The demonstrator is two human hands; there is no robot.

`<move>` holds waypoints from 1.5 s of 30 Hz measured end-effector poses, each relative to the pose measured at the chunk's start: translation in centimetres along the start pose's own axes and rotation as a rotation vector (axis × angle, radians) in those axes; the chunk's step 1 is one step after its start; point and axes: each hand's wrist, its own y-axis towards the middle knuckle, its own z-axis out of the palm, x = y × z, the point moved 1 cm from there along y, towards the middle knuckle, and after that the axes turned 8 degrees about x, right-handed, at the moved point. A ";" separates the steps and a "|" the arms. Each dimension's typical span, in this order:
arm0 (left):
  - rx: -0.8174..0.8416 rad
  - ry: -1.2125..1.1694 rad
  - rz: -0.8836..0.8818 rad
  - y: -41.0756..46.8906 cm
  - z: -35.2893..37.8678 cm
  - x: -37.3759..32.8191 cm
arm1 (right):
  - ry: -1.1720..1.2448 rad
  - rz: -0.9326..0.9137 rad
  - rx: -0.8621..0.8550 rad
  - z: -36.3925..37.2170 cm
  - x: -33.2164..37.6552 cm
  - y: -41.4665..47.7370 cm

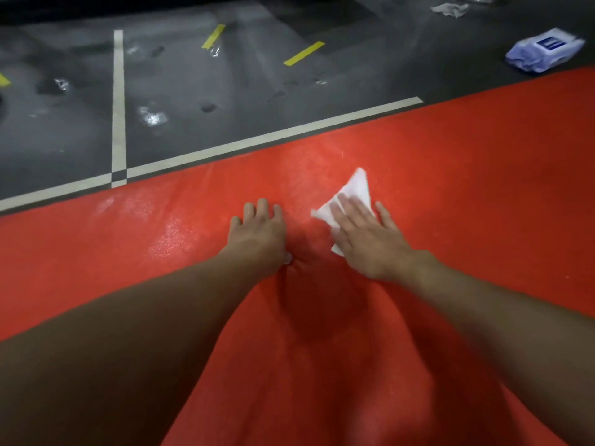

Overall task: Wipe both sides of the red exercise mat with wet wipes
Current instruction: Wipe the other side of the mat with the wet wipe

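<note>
Red exercise mat (450, 162) spread on the grey floor (193, 91); right hand (367, 239) presses a white wet wipe (354, 188) flat on it, left hand (260, 236) splayed just beside, wipes pack (544, 51) beyond the mat's far edge.

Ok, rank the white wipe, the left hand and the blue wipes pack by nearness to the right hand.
1. White wipe, under the fingers of the right hand.
2. Left hand, just beside it.
3. Blue wipes pack, far off to the right.

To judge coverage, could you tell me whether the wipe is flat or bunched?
Flat: the wipe lies as a triangle on the mat, pressed under the open right hand.
</note>
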 end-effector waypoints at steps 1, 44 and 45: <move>-0.017 0.006 0.004 -0.2 0.1 0.0 | 0.026 0.055 0.007 0.1 0.4 0.0; 0.240 -0.070 0.229 -9.9 6.0 -1.4 | 0.012 -0.056 -0.007 3.7 3.3 -8.5; 0.262 -0.071 0.231 -10.1 5.9 -1.4 | -0.002 -0.070 -0.028 4.2 4.3 -8.8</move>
